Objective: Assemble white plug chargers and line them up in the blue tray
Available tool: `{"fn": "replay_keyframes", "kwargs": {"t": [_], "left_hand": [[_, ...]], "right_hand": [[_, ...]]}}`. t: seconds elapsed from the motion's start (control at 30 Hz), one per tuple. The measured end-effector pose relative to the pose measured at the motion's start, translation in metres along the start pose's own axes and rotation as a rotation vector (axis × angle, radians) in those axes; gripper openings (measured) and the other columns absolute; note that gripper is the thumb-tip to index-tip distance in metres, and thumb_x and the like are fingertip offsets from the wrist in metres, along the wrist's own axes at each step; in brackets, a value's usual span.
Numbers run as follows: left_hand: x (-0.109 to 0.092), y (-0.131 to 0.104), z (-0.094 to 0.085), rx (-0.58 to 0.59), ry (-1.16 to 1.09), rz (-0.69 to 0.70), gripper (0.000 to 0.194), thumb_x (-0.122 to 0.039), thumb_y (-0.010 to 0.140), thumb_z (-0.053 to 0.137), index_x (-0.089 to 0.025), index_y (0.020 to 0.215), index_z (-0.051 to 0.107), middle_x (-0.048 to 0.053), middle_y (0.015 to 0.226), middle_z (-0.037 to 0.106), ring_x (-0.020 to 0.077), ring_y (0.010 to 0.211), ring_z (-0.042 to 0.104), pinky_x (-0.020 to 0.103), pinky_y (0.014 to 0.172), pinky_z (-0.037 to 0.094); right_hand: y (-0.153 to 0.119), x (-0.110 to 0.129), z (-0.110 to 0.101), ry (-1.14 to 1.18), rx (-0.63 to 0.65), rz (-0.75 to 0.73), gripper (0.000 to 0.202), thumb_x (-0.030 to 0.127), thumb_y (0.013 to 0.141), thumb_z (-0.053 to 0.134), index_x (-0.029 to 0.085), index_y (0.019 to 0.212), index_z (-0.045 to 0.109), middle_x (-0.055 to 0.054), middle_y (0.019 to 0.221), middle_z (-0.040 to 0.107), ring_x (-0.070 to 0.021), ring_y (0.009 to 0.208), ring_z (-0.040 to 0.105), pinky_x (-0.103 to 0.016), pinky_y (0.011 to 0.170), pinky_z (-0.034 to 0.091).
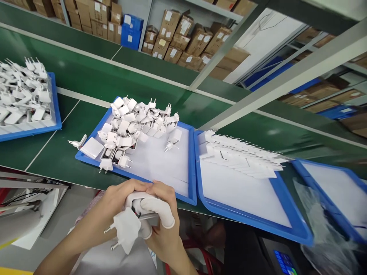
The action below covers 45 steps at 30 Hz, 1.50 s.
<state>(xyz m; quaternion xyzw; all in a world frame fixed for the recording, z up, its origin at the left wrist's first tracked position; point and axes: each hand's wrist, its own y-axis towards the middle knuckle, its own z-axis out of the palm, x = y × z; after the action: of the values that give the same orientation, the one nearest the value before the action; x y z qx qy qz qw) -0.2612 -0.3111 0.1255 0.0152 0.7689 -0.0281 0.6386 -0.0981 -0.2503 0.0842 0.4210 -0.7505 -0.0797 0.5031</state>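
Observation:
Close to my body, below the bench edge, both hands are closed around a white plug adapter (127, 231). Its plug face hangs open from the housing, two round pins pointing lower left, and dark parts show inside. My left hand (116, 200) grips the housing from the left, its fingertips partly hidden. From the right, my right hand (164, 229) wraps it, with white covers on some fingers. Just beyond lies a blue-rimmed tray (191, 168) heaped with similar white adapters (123, 128), many with plug faces hanging open. One loose adapter (174, 137) sits apart on its white lining.
Right of that tray, another blue tray (210, 206) holds adapters (241, 154) in tight rows, pins upward. A further blue tray (318, 166) and a clear plastic bag (318, 225) are far right. At left stands a full tray (56, 101). A slanting metal post (281, 80) crosses the bench.

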Motion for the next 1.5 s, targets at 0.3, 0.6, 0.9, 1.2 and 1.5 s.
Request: {"fn": "replay_keyframes", "kwargs": {"t": [0.3, 0.6, 0.9, 1.2, 1.5], "left_hand": [[-0.001, 0.000, 0.005, 0.023, -0.017, -0.068, 0.046, -0.007, 0.076, 0.055, -0.023, 0.119, 0.058, 0.004, 0.114, 0.069, 0.0259, 0.107, 0.064, 0.031, 0.089, 0.048], [0.006, 0.004, 0.015, -0.034, -0.039, -0.044, 0.030, -0.013, 0.080, 0.056, -0.022, 0.109, 0.061, 0.004, 0.115, 0.069, 0.0224, 0.096, 0.064, 0.027, 0.079, 0.048], [0.029, 0.001, 0.027, -0.091, -0.070, -0.150, 0.040, -0.007, 0.080, 0.055, -0.023, 0.117, 0.060, 0.003, 0.115, 0.069, 0.0191, 0.087, 0.065, 0.026, 0.074, 0.051], [0.028, -0.003, 0.026, -0.139, -0.039, -0.115, 0.037, -0.014, 0.083, 0.056, -0.024, 0.118, 0.061, 0.004, 0.123, 0.068, 0.0253, 0.108, 0.064, 0.029, 0.090, 0.051], [0.039, -0.003, 0.029, -0.181, 0.035, -0.064, 0.039, -0.019, 0.090, 0.056, -0.028, 0.128, 0.055, 0.005, 0.132, 0.063, 0.0251, 0.117, 0.063, 0.028, 0.096, 0.050]], "right_hand": [[0.005, 0.004, -0.009, 0.000, 0.086, -0.022, 0.037, 0.021, 0.093, 0.057, 0.028, 0.128, 0.046, -0.006, 0.105, 0.050, -0.0219, 0.092, 0.051, -0.037, 0.074, 0.051], [-0.014, -0.007, 0.007, 0.081, -0.127, 0.082, 0.032, 0.027, 0.090, 0.061, 0.026, 0.121, 0.052, -0.007, 0.109, 0.057, -0.0238, 0.101, 0.058, -0.046, 0.092, 0.051], [-0.005, -0.009, -0.002, 0.091, 0.018, 0.069, 0.030, 0.014, 0.084, 0.058, 0.025, 0.112, 0.056, -0.006, 0.104, 0.058, -0.0209, 0.091, 0.061, -0.035, 0.072, 0.055], [-0.011, -0.015, 0.003, 0.016, -0.090, 0.095, 0.029, 0.020, 0.085, 0.068, 0.025, 0.112, 0.058, -0.005, 0.105, 0.059, -0.0213, 0.097, 0.064, -0.035, 0.079, 0.058], [-0.014, -0.020, 0.008, -0.008, -0.172, 0.093, 0.035, 0.025, 0.089, 0.067, 0.025, 0.120, 0.052, -0.007, 0.109, 0.057, -0.0207, 0.100, 0.063, -0.035, 0.081, 0.059]]}}
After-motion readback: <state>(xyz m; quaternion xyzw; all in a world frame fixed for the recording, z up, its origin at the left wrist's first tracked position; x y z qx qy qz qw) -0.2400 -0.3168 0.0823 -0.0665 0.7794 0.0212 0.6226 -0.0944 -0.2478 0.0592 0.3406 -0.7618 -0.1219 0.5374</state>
